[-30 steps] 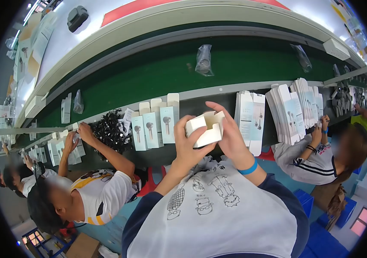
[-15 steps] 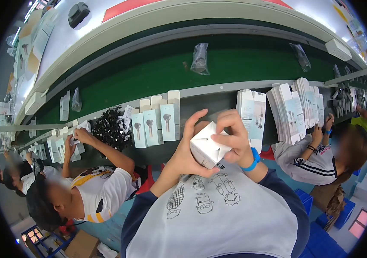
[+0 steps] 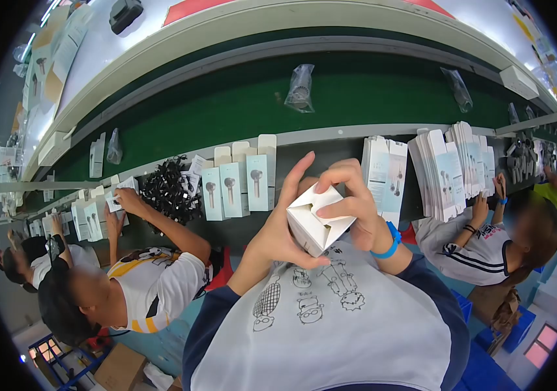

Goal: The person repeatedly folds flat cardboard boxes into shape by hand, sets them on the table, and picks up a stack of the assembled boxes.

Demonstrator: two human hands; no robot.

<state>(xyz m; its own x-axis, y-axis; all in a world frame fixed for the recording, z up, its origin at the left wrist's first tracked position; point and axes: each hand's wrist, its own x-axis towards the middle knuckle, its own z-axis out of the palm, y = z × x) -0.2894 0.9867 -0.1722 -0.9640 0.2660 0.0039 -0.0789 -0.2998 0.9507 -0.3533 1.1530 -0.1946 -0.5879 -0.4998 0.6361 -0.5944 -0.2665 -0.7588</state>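
A small white box (image 3: pixel 309 233) is held between my two hands in front of my chest, its end flaps facing up and partly folded in. My left hand (image 3: pixel 277 231) wraps round its left side and lower edge. With bent fingers, my right hand (image 3: pixel 355 202) grips the far right side, its thumb pressing on a flap. A blue band (image 3: pixel 394 240) circles my right wrist. Beyond my left hand stand several light-blue earphone boxes (image 3: pixel 231 189) with raised flaps. Flat cartons (image 3: pixel 382 176) stand beyond my right hand.
A green belt (image 3: pixel 226 98) carries bagged items (image 3: pixel 300 90). Black cables (image 3: pixel 169 192) lie heaped at the left. A person in a white shirt (image 3: pixel 161 287) works at the left, another (image 3: pixel 480 244) at the right, near stacked flat cartons (image 3: pixel 441 173).
The box has turned from lying tilted with its opening showing to having its flapped end up. My right fingers have moved onto the flaps. The bagged item on the belt has shifted slightly left.
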